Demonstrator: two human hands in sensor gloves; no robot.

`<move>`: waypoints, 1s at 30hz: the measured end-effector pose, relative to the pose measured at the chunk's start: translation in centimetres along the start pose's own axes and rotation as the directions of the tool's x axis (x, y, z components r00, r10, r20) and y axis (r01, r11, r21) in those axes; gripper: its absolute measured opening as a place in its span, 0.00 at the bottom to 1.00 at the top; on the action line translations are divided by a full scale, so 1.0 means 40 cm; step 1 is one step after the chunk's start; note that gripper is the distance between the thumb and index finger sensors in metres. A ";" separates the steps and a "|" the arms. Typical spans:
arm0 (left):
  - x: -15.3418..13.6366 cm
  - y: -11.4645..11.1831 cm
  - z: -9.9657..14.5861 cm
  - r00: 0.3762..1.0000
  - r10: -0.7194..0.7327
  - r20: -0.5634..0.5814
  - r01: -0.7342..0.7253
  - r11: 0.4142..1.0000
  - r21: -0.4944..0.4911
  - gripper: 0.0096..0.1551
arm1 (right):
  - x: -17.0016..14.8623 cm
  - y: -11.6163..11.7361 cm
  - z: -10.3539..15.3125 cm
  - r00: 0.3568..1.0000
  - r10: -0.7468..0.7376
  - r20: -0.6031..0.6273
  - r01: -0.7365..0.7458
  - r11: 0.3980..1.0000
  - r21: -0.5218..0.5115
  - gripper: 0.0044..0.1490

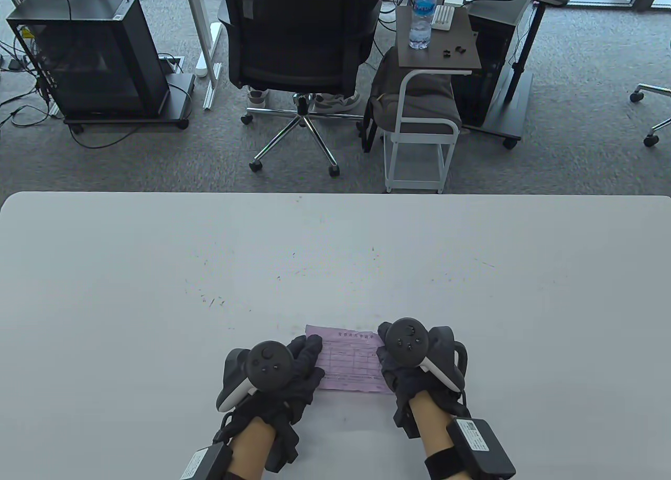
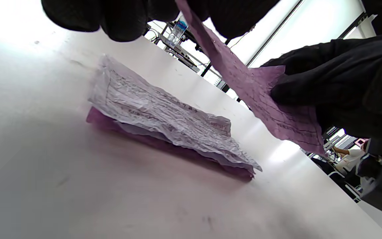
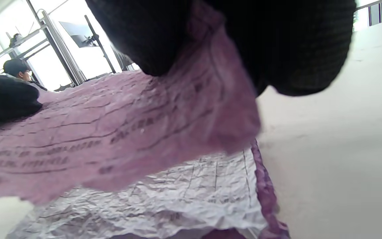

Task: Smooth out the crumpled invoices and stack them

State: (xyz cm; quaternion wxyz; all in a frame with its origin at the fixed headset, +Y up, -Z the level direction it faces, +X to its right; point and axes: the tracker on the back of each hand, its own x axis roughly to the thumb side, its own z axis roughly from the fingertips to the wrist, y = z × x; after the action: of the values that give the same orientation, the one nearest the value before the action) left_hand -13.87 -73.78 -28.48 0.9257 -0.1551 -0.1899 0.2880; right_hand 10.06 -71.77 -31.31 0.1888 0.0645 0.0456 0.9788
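Observation:
A pink invoice is held between both hands near the table's front edge. My left hand grips its left end and my right hand grips its right end. In the left wrist view the pink sheet hangs in the air above a small stack of creased invoices lying on the table, white on top, pink beneath. The right wrist view shows the held pink sheet just over the white top sheet.
The white table stretches wide beyond the hands. Past its far edge stand an office chair, a small side table with a water bottle, and a black cabinet.

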 end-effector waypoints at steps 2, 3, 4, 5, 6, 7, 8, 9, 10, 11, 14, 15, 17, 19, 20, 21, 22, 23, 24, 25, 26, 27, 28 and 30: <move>-0.011 -0.004 -0.022 0.999 -0.038 -0.031 0.037 0.999 -0.033 0.33 | -0.010 0.027 -0.026 1.000 -0.004 -0.023 0.004 1.000 0.019 0.32; -0.014 -0.006 -0.030 0.998 -0.050 -0.041 0.048 0.998 -0.041 0.33 | -0.012 0.037 -0.036 1.000 -0.002 -0.030 0.003 1.000 0.020 0.32; -0.017 -0.009 -0.042 0.996 -0.073 -0.057 0.070 0.996 -0.051 0.32 | -0.013 0.051 -0.050 0.999 0.019 -0.033 -0.018 0.999 0.027 0.32; -0.018 -0.012 -0.049 0.994 -0.089 -0.065 0.085 0.995 -0.059 0.32 | -0.012 0.060 -0.058 0.999 0.040 -0.030 -0.039 0.999 0.033 0.32; -0.021 -0.018 -0.059 0.990 -0.112 -0.084 0.106 0.992 -0.072 0.32 | -0.011 0.071 -0.067 0.998 0.066 -0.022 -0.065 0.997 0.038 0.32; -0.023 -0.022 -0.065 0.987 -0.128 -0.097 0.121 0.989 -0.080 0.32 | -0.011 0.079 -0.072 0.997 0.080 -0.018 -0.080 0.996 0.040 0.32; -0.026 -0.029 -0.072 0.983 -0.147 -0.109 0.137 0.986 -0.093 0.31 | -0.010 0.091 -0.077 0.995 0.099 -0.018 -0.098 0.994 0.047 0.32; -0.028 -0.037 -0.079 0.979 -0.164 -0.122 0.152 0.983 -0.101 0.31 | -0.008 0.104 -0.082 0.992 0.124 -0.015 -0.123 0.991 0.054 0.32; -0.028 -0.042 -0.084 0.976 -0.180 -0.123 0.166 0.979 -0.114 0.32 | -0.008 0.112 -0.084 0.990 0.141 -0.013 -0.140 0.989 0.054 0.32; -0.027 -0.049 -0.089 0.972 -0.204 -0.121 0.188 0.974 -0.129 0.32 | -0.007 0.122 -0.087 0.987 0.160 -0.015 -0.159 0.985 0.063 0.32; -0.026 -0.067 -0.095 0.957 -0.262 -0.121 0.245 0.959 -0.141 0.32 | 0.001 0.128 -0.089 0.984 0.178 -0.032 -0.176 0.983 0.054 0.31; -0.028 -0.074 -0.096 0.948 -0.289 -0.129 0.270 0.951 -0.148 0.32 | 0.003 0.127 -0.089 0.981 0.192 -0.037 -0.189 0.979 0.073 0.31; -0.031 -0.084 -0.098 0.936 -0.326 -0.136 0.299 0.936 -0.185 0.33 | 0.005 0.129 -0.089 0.978 0.207 -0.030 -0.205 0.977 0.064 0.31; -0.033 -0.089 -0.100 0.916 -0.375 -0.141 0.345 0.917 -0.199 0.34 | 0.014 0.135 -0.087 0.968 0.251 -0.022 -0.249 0.967 0.052 0.31; -0.035 -0.092 -0.099 0.907 -0.394 -0.149 0.360 0.909 -0.212 0.35 | 0.019 0.137 -0.087 0.962 0.273 -0.020 -0.271 0.961 0.049 0.31; -0.040 -0.092 -0.098 0.896 -0.414 -0.159 0.374 0.898 -0.230 0.35 | 0.026 0.138 -0.086 0.950 0.311 -0.029 -0.310 0.950 0.042 0.32; -0.044 -0.091 -0.096 0.899 -0.406 -0.164 0.365 0.902 -0.230 0.35 | 0.030 0.139 -0.085 0.941 0.337 -0.031 -0.336 0.941 0.041 0.33; -0.050 -0.090 -0.094 0.911 -0.372 -0.177 0.332 0.917 -0.219 0.35 | 0.035 0.139 -0.084 0.923 0.385 -0.025 -0.384 0.923 0.037 0.34; -0.055 -0.090 -0.091 0.920 -0.345 -0.184 0.305 0.927 -0.217 0.36 | 0.036 0.135 -0.084 0.907 0.420 -0.031 -0.418 0.907 0.047 0.36; -0.060 -0.089 -0.089 0.927 -0.323 -0.190 0.281 0.934 -0.220 0.36 | 0.035 0.128 -0.085 0.895 0.444 -0.041 -0.440 0.895 0.070 0.39; -0.063 -0.086 -0.087 0.933 -0.309 -0.187 0.266 0.938 -0.223 0.36 | 0.030 0.114 -0.084 0.893 0.446 -0.065 -0.438 0.892 0.111 0.41; -0.064 -0.083 -0.085 0.935 -0.305 -0.180 0.265 0.939 -0.218 0.36 | 0.025 0.104 -0.083 0.892 0.444 -0.082 -0.434 0.893 0.119 0.43; -0.066 -0.076 -0.083 0.939 -0.296 -0.175 0.261 0.944 -0.200 0.36 | 0.010 0.080 -0.078 0.904 0.416 -0.098 -0.408 0.908 0.097 0.42; -0.070 -0.063 -0.076 0.951 -0.257 -0.171 0.230 0.959 -0.166 0.35 | -0.016 0.053 -0.067 0.931 0.339 -0.135 -0.332 0.941 0.070 0.41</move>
State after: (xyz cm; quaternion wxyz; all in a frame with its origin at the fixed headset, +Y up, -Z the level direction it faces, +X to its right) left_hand -13.47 -77.96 -30.88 0.9545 -0.2235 -0.1383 0.1408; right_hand 9.52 -74.13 -33.79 0.0133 0.0045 0.0701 0.9974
